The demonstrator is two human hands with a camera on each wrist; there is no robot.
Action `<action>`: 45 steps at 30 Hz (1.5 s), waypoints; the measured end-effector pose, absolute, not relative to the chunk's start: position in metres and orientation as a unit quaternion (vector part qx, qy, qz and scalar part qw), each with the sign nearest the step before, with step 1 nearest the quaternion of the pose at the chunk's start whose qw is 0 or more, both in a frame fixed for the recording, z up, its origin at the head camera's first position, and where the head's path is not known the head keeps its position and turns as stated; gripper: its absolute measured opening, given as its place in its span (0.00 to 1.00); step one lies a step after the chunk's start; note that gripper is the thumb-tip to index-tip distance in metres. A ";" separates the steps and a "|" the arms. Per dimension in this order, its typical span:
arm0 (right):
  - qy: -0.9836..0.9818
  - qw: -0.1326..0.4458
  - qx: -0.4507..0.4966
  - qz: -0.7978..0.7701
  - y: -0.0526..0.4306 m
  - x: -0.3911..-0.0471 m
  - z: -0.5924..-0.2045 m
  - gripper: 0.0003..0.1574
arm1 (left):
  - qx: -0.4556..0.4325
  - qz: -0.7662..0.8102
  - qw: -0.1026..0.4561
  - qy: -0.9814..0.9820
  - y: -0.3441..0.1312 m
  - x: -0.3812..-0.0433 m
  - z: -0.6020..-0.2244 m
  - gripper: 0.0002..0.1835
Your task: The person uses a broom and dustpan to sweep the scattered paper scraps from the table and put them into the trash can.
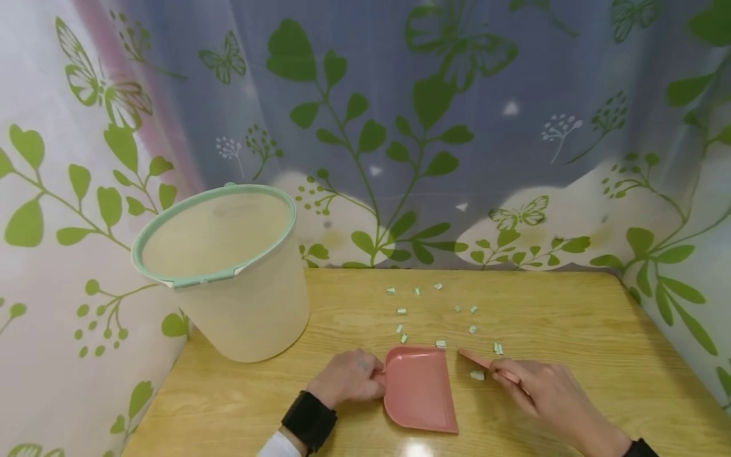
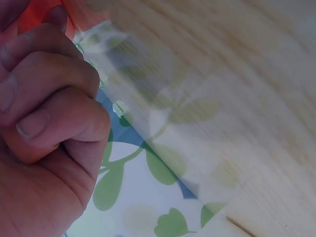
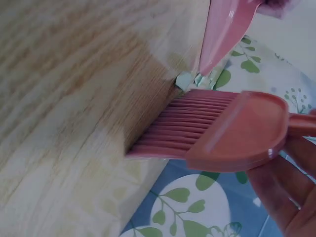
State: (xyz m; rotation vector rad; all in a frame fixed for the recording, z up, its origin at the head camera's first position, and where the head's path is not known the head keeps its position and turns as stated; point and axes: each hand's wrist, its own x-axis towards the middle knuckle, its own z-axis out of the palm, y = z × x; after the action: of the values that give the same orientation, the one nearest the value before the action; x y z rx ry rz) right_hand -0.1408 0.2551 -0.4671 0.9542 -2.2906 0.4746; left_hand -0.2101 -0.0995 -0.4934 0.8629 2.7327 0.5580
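Pink pan: one, on table, edge facing brush; left hand, fingers clamped on handle.
Brush: one, gap before pan; right hand, fingers pinching it.
Scraps: at least twelve.
Bucket: one, near table's left edge.

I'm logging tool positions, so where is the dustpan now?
In the head view, the pink dustpan is low, just right of centre, between the left hand gripping it and the brush in the right hand.
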 end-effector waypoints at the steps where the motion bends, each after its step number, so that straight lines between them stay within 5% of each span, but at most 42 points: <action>1: -0.864 0.300 0.364 0.175 0.256 -0.139 -0.467 0.05 | 0.293 0.191 0.111 0.930 -0.099 -0.210 -0.493 0.16; 9: -0.846 0.315 0.397 0.167 0.256 -0.130 -0.457 0.21 | 0.297 0.186 0.105 0.931 -0.101 -0.213 -0.488 0.15; 16: -0.871 0.345 0.324 0.132 0.270 -0.129 -0.456 0.31 | 0.303 0.195 0.114 0.926 -0.099 -0.212 -0.489 0.16; 32: -0.892 0.328 0.261 0.169 0.221 -0.116 -0.457 0.14 | 0.289 0.198 0.128 0.928 -0.099 -0.208 -0.490 0.15; 40: -0.897 0.354 0.219 0.149 0.236 -0.117 -0.446 0.19 | 0.295 0.197 0.117 0.928 -0.098 -0.207 -0.491 0.16; 45: -0.928 0.309 0.156 0.137 0.242 -0.119 -0.449 0.18 | 0.292 0.197 0.115 0.929 -0.097 -0.208 -0.488 0.16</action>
State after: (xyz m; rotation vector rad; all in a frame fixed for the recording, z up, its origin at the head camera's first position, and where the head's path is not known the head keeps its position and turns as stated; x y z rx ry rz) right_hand -0.1190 0.2419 -0.4486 0.4111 -2.4537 0.3623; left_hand -0.2083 -0.0971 -0.4878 0.8565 2.7210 0.5766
